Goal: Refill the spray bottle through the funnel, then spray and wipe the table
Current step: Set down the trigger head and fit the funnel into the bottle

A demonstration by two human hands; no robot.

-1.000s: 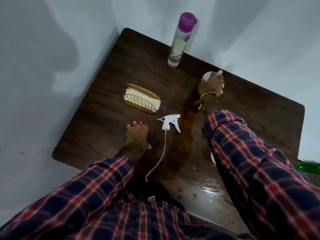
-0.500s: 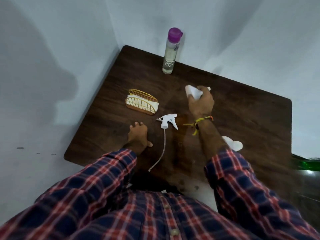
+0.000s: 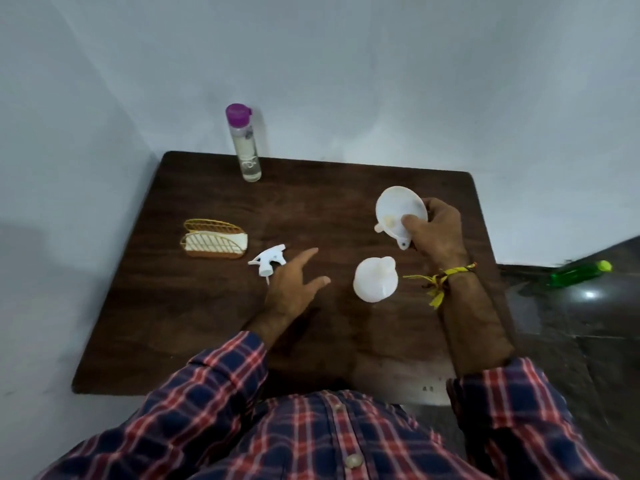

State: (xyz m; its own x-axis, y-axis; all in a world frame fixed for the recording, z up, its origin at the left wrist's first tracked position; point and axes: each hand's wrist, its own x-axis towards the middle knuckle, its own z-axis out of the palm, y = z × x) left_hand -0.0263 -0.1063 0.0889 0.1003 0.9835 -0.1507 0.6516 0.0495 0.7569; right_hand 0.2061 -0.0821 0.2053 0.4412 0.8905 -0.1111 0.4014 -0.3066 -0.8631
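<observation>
From the head view, the right hand (image 3: 437, 233) grips the white funnel (image 3: 400, 213) above the table (image 3: 194, 323), thumb inside the bowl, fingers curled round the rim. The funnel's wide mouth tilts up and toward the camera; its spout is hidden. Just below it stands the white spray bottle (image 3: 374, 279), seen from above, its long axis upright. The left hand (image 3: 292, 283) hovers with fingers spread, holding nothing, beside the spray head (image 3: 268, 262), which lies flat. A clear bottle (image 3: 244, 145) stands upright at the far edge.
</observation>
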